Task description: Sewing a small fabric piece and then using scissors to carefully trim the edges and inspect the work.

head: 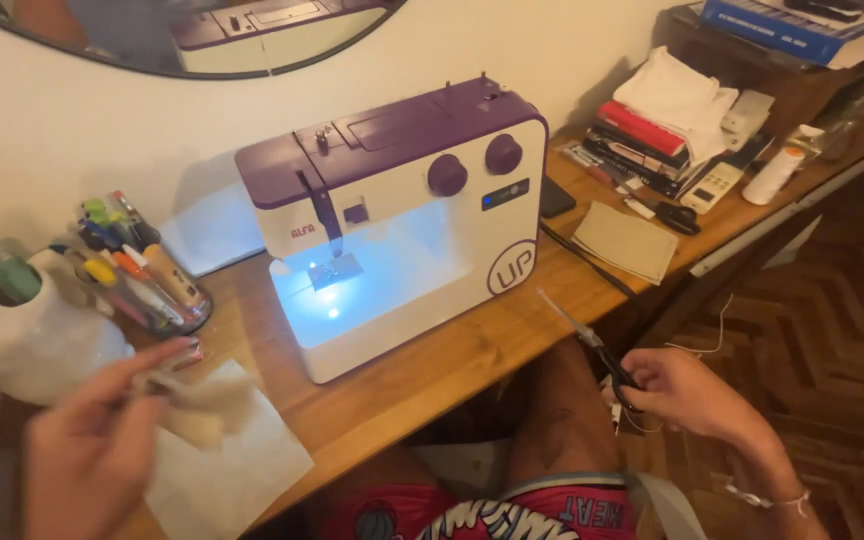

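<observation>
My left hand (92, 445) is blurred at the lower left and pinches a small beige scrap of fabric (197, 405) above a white sheet of cloth (237, 470) on the wooden table (432, 365). My right hand (687, 395) is off the table's edge, over my lap, and grips small scissors (592, 345) with the blades pointing up and left. A thin white thread (714, 335) trails from that hand. A white and purple sewing machine (402, 215) stands between the hands with its light on.
A clear cup of markers (137, 270) and a white ceramic object (32, 335) stand at the left. A beige cloth piece (627, 240), stacked books (642, 140), a remote (717, 185) and a white bottle (774, 175) lie at the right. Parquet floor lies beyond.
</observation>
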